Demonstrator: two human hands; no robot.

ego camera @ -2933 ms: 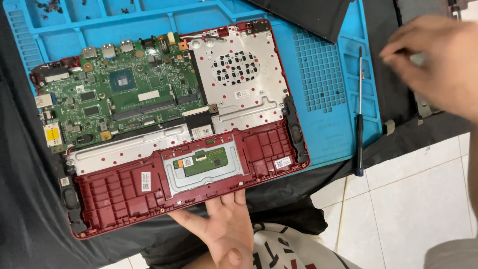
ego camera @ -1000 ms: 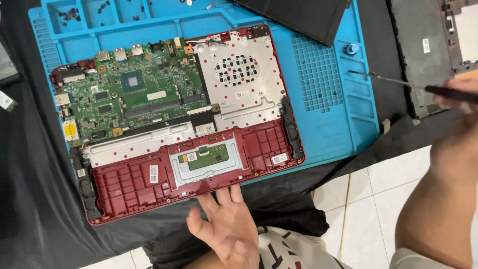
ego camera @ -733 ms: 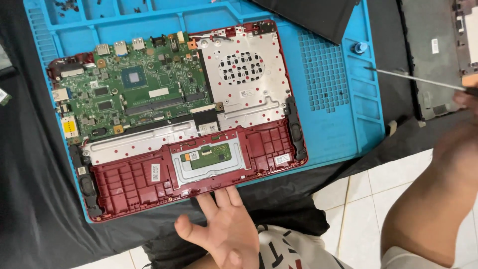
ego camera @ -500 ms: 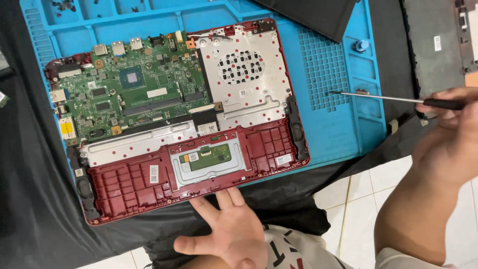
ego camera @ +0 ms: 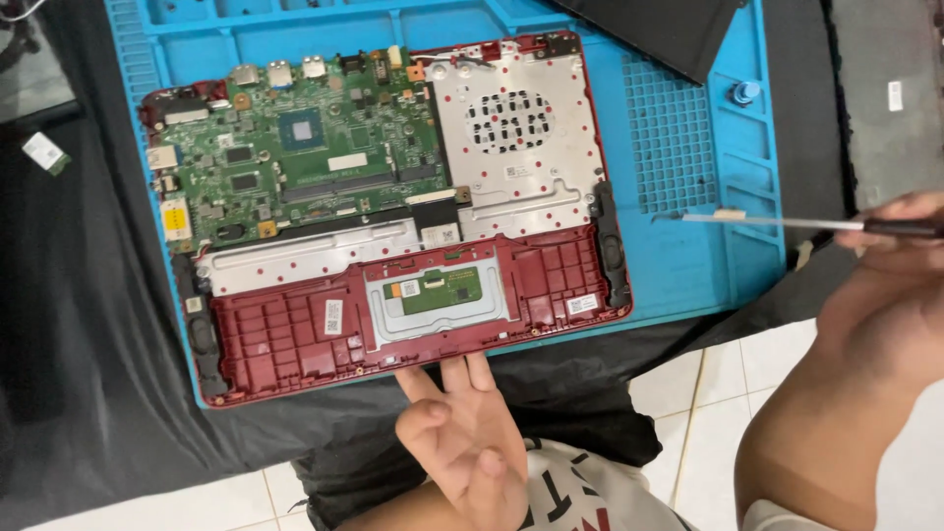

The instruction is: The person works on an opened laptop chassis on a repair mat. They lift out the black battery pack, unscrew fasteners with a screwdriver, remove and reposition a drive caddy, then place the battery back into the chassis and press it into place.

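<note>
Steel-shafted screwdriver (ego camera: 777, 222) is pinched in the right hand (ego camera: 890, 295), tip over the blue mat (ego camera: 688, 265) beside the opened red laptop (ego camera: 393, 216). Left hand (ego camera: 467, 433), fingers spread, touches its front edge. Best keep that bracing firm and the shaft upright on screws.

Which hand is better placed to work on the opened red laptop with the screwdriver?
The right hand: it already holds the screwdriver, tip pointing toward the laptop. The left hand is empty, fingertips at the laptop's near edge.
</note>
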